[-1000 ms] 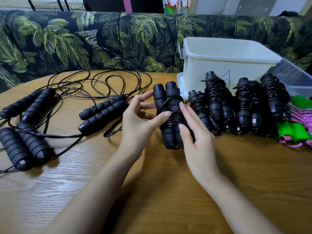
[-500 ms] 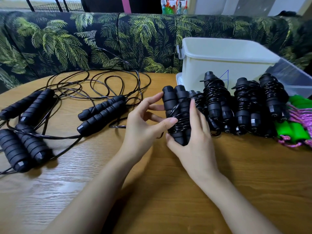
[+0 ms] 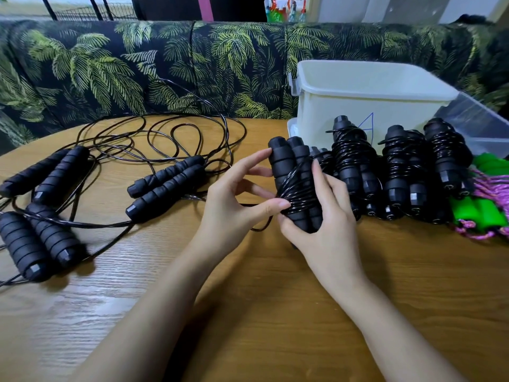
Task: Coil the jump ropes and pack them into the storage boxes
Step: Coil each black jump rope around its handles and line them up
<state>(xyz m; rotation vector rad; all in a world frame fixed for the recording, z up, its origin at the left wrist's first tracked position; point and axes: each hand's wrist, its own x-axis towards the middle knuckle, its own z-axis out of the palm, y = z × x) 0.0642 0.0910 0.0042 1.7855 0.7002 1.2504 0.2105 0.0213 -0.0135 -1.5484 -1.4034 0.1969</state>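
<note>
My right hand (image 3: 321,221) grips a black jump rope bundle (image 3: 296,177), two foam handles side by side with cord wound round their middle. My left hand (image 3: 237,199) touches the bundle from the left, thumb tip on the wound cord and index fingertip on the top of a handle. Several wound black bundles (image 3: 396,172) lie in a row to the right, in front of a white storage box (image 3: 366,106). A green-handled rope with pink cord (image 3: 484,210) lies at the far right. Three uncoiled black ropes (image 3: 165,186) lie at left with loose cord spread over the table.
A wooden table (image 3: 248,312) carries everything. A clear plastic box (image 3: 479,122) sits at the right behind the bundles. A palm-print sofa back (image 3: 137,67) runs along the table's far side. Loose cord loops (image 3: 154,136) cover the table's far left.
The held bundle has moved to the right, up against the row of wound bundles. My right hand has closed round its lower part, and my left hand followed.
</note>
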